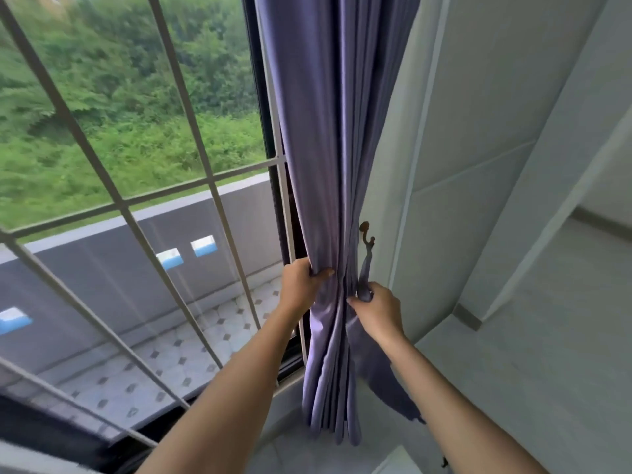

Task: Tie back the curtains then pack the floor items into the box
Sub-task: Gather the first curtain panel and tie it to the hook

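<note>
Purple cloth fills the middle of my view: the curtain (328,138) hangs gathered into a tight bunch at the right edge of the window (130,131), against the white wall (478,131). My left hand (301,285) grips the bunched folds from the window side, fingers curled round the fabric with the thumb in front. My right hand (378,311) is just beside it on the wall side, pinching the lower end of the tie-back strap (365,271), a narrow strip of the same purple cloth. That strap runs up from my fingers to a small brown hook (366,232) fixed on the wall, where its top end hangs. The curtain's lower folds drop past my wrists to the pale sill (383,405). Behind the glass, white bars (191,131) cross the window, with a grey parapet (136,241), a tiled balcony floor (191,354) and green bushes (119,80) beyond. Neither the floor items nor the box show from here.
</note>
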Tool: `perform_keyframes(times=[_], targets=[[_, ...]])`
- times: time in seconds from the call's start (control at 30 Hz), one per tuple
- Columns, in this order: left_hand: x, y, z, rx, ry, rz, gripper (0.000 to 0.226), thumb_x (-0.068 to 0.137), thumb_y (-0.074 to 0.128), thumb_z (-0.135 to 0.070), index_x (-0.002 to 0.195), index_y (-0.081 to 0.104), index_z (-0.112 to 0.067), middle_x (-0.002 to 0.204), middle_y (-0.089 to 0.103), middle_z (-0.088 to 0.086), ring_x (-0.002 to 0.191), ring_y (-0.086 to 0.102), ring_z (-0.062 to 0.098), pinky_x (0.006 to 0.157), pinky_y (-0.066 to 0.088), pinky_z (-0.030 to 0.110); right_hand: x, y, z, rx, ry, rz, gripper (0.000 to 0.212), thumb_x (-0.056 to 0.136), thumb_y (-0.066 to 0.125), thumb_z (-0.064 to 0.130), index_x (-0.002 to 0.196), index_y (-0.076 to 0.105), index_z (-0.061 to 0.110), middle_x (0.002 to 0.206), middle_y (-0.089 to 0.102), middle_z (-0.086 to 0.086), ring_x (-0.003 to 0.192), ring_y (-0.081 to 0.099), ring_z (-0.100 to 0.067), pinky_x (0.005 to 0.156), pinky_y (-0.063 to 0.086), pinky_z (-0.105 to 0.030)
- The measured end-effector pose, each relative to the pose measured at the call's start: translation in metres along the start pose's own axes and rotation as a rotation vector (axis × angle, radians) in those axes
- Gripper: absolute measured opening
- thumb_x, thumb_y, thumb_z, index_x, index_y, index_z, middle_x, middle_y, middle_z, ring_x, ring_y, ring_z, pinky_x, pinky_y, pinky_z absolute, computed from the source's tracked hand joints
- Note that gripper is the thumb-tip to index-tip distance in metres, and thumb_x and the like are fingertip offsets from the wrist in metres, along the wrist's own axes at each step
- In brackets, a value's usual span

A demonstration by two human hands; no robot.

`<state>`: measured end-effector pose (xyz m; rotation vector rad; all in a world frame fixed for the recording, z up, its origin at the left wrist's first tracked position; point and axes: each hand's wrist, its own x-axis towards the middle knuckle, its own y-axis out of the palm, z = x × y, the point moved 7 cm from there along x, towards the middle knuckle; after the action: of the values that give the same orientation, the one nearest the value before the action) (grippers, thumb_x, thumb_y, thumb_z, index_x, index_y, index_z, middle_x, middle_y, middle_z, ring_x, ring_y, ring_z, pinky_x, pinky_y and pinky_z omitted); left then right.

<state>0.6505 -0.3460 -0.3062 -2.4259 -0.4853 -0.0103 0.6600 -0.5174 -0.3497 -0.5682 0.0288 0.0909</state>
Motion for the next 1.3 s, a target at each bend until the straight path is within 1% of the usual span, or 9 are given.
perform_keyframes(times=[0.13,0.27,0.4,0.47,0.57,0.8,0.93,1.07,1.3], targets=[[0.007,-0.003,0.004,0.005,0.003,0.036,0.043,0.083,0.07,-0.021,0.052,0.041,-0.02,0.051,0.045,-0.008,0.048,0.041,0.008,0.043,0.034,0.015,-0.015,0.005,0.004,0.059,0.023,-0.017,0.015,0.087,0.064,0.023,0.084,0.063,0.008,0.076,0.066,-0.001,0.066,0.057,-0.007,0.052,0.039,-0.017],[0.014,-0.001,0.012,-0.005,-0.017,0.076,0.041,0.082,0.07,-0.027,0.053,0.044,-0.015,0.051,0.048,-0.002,0.053,0.044,0.018,0.045,0.03,0.024,-0.028,0.021,0.008,0.127,0.013,-0.021,0.022,0.087,0.062,0.025,0.08,0.057,0.005,0.074,0.065,-0.009,0.072,0.061,-0.022,0.058,0.042,-0.026],[0.019,0.002,0.017,-0.057,-0.08,0.118,0.043,0.081,0.072,-0.028,0.052,0.044,-0.013,0.049,0.045,-0.001,0.047,0.038,0.013,0.046,0.029,0.025,-0.038,0.043,0.015,0.145,-0.024,0.07,0.015,0.088,0.064,0.026,0.081,0.057,0.014,0.072,0.064,0.003,0.068,0.056,-0.01,0.06,0.042,-0.022],[0.021,0.002,0.02,-0.061,-0.093,0.138,0.044,0.08,0.072,-0.029,0.051,0.043,-0.013,0.048,0.043,-0.001,0.047,0.037,0.013,0.046,0.029,0.025,-0.042,0.051,0.017,0.149,-0.027,0.129,0.011,0.09,0.063,0.024,0.1,0.064,0.02,0.091,0.07,0.006,0.087,0.063,-0.011,0.074,0.048,-0.022],[0.025,0.004,0.021,-0.033,-0.083,0.185,0.04,0.08,0.072,-0.032,0.056,0.05,-0.008,0.051,0.046,0.001,0.049,0.038,0.015,0.049,0.031,0.027,-0.047,0.062,0.022,0.116,-0.039,0.197,0.04,0.091,0.06,0.02,0.13,0.056,0.028,0.119,0.066,0.004,0.111,0.059,-0.014,0.092,0.046,-0.023],[0.028,0.004,0.016,0.013,-0.029,0.272,0.037,0.076,0.075,-0.034,0.065,0.059,-0.002,0.059,0.052,0.005,0.059,0.045,0.018,0.056,0.036,0.029,-0.05,0.081,0.023,0.015,-0.015,0.298,0.064,0.09,0.052,0.024,0.147,0.027,0.038,0.141,0.051,0.0,0.127,0.049,-0.025,0.099,0.042,-0.03],[0.028,0.007,0.011,0.05,0.008,0.368,0.039,0.064,0.082,-0.035,0.087,0.068,-0.006,0.084,0.067,0.009,0.079,0.061,0.022,0.065,0.048,0.033,-0.047,0.085,0.023,-0.04,-0.021,0.296,0.069,0.091,0.048,0.02,0.15,0.017,0.038,0.142,0.049,-0.007,0.124,0.05,-0.029,0.098,0.044,-0.034],[0.025,0.008,0.003,0.154,0.038,0.427,0.054,0.058,0.085,-0.023,0.106,0.064,-0.009,0.101,0.066,0.006,0.093,0.06,0.025,0.08,0.053,0.038,-0.045,0.082,0.025,-0.087,-0.039,0.279,0.068,0.093,0.045,0.019,0.151,0.013,0.037,0.14,0.049,-0.01,0.118,0.053,-0.031,0.09,0.044,-0.033],[0.023,0.011,-0.007,0.257,0.106,0.431,0.053,0.064,0.082,-0.016,0.111,0.058,-0.007,0.097,0.055,0.003,0.087,0.051,0.021,0.072,0.043,0.026,-0.047,0.084,0.025,-0.176,-0.064,0.291,0.072,0.094,0.044,0.021,0.152,0.004,0.034,0.137,0.05,-0.015,0.113,0.056,-0.032,0.092,0.047,-0.037]])
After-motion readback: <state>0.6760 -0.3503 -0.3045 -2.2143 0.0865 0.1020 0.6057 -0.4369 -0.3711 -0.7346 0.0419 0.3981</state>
